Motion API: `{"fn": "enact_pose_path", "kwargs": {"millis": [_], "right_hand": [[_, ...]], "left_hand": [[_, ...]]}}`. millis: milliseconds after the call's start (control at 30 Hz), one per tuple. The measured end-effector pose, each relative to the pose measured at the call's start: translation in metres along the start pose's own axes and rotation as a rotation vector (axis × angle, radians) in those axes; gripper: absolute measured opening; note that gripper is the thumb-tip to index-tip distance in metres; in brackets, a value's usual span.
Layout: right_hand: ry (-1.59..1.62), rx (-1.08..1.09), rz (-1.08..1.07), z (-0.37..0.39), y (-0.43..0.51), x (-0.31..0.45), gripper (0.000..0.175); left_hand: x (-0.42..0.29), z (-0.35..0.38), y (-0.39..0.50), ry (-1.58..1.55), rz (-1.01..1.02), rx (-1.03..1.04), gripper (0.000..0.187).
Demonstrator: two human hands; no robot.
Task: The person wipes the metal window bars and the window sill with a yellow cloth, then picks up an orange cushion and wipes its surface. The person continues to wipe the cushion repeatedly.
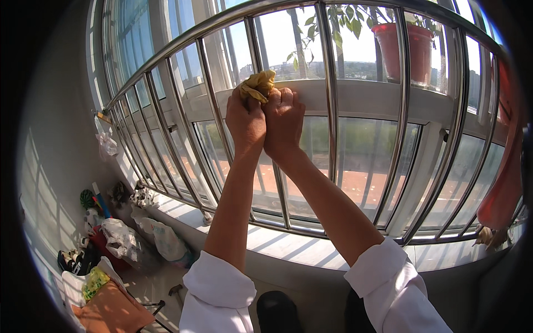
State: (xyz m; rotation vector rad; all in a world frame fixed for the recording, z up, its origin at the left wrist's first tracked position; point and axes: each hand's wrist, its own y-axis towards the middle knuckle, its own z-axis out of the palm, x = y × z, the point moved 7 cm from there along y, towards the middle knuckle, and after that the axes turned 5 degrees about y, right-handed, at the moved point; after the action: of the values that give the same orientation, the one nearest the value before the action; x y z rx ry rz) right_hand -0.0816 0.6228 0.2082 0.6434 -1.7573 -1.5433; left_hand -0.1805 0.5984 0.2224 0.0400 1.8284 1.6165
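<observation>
Both bare hands meet at one upright bar of the polished metal railing [330,95], in front of the window. My left hand [246,120] grips a crumpled yellow cloth [258,86] around the bar, below the curved top rail. Close against it, my right hand [284,118] is curled with its knuckles up, at the lower right edge of the cloth. The fingers of both hands are partly hidden, so how much of the cloth the right one holds is not plain. White sleeves are rolled up on both forearms.
A red flower pot [404,52] with a leafy plant stands behind the bars. Red fabric [501,183] hangs at the right. Plastic bags [166,241] lie below the white sill [295,249]. At lower left are an orange-covered folding seat [112,310] and a hammer [176,290].
</observation>
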Motion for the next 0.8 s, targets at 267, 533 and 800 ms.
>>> {"fn": "enact_pose_path", "kwargs": {"millis": [267,533,800], "right_hand": [[0.096,0.273,0.076,0.010,-0.132,-0.021,0.028],[-0.038,0.650,0.086,0.002,-0.293,-0.052,0.018],[0.325,0.508,0.281,-0.103,-0.286,-0.073,0.050]], "left_hand": [[0.065,-0.010,-0.128,-0.012,-0.221,0.119,0.030],[0.137,-0.017,-0.292,0.195,-0.415,0.277,0.020],[0.065,-0.024,-0.335,-0.082,-0.618,0.254,0.025]]}}
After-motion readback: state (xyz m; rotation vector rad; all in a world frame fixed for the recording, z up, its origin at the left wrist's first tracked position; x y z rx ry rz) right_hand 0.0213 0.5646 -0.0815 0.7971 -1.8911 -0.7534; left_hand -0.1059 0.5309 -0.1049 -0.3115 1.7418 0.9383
